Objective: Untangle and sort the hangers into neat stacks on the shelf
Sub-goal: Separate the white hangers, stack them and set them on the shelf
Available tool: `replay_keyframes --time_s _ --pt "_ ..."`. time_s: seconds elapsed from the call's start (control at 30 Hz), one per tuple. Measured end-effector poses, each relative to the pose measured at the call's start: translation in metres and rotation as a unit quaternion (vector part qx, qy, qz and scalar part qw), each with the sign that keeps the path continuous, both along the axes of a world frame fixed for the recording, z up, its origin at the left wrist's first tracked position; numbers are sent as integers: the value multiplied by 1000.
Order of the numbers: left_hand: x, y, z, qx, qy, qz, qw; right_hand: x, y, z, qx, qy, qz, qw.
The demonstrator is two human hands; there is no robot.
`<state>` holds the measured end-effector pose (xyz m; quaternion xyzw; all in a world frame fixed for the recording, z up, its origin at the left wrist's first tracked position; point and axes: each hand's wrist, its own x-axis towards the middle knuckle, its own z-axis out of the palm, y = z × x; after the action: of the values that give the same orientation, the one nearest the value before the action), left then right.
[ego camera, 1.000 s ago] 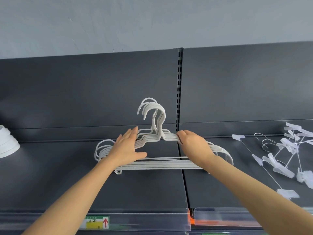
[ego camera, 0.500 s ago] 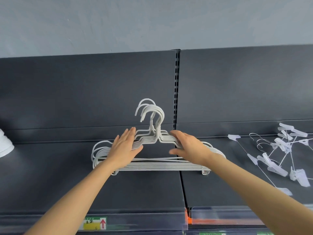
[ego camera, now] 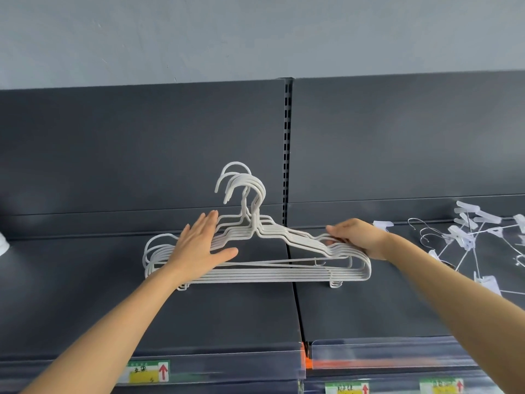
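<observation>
- Right hand (ego camera: 358, 237) has slid outward to the right end of the white hangers (ego camera: 255, 275), fingers curled round them; left hand (ego camera: 199, 245) presses flat, fingers straight.
- They lie stacked on the shelf (ego camera: 227, 317), hooks fanned.
- Uneven squeezing could skew them.

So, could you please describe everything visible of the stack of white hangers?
The stack of thin white plastic-looking hangers lies flat on the dark grey shelf, several nested, hooks slightly fanned toward the back panel. It straddles the seam between two shelf sections. The left hand presses flat on its left shoulder; the right hand curls around its right shoulder.
</observation>
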<state>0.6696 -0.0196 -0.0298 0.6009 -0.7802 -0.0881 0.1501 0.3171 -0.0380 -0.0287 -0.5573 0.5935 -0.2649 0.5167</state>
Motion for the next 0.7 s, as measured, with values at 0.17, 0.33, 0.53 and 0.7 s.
replay_keyframes --time_s 0.17,0.33,0.53,0.7 --pt "2 0 -2 -3 2 -5 1000 -3 -7 3 97 -72 16 993" --pt "4 -2 -6 -14 8 3 1000 -11 -7 4 21 -19 43 999" --pt "4 -4 -5 -20 10 7 1000 -1 1 10 -242 270 64 930" --pt "3 -7 -3 -12 8 13 1000 -3 -8 -1 -336 349 68 872"
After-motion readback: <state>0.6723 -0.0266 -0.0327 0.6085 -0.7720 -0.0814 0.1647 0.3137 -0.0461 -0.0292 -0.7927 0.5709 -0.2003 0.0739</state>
